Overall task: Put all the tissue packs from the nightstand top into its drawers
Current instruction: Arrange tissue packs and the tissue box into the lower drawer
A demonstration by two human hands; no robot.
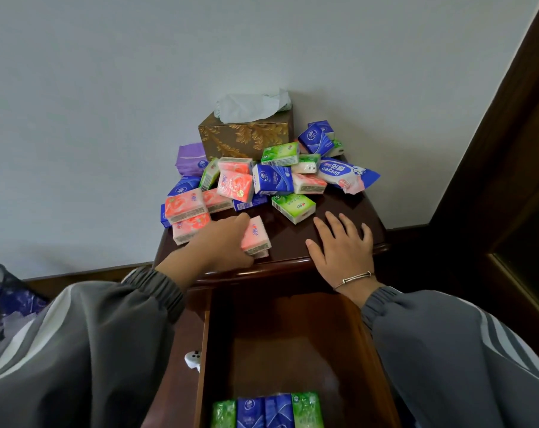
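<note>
1. While the left hand (222,242) grips a pink plastic tissue pack (257,234), the right hand (344,247) lies flat and open-fingered on the dark wooden nightstand top (293,239).
2. At 12 o'clock: a many-coloured heap of packs (262,180).
3. At 6 o'clock: an open wooden drawer (277,335) with green and blue packs (268,410) inside.

Plain pale grey wall (107,88) fills upper frame, evenly lit. Dark wood panel (509,134) along right edge. Brown baseboard (86,274) lower left.

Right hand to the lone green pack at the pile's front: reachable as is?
Probably yes. The right hand lies flat and empty on the nightstand top, and the green pack sits just beyond it with bare wood between. The left hand grips a pink pack off to the side.
</note>
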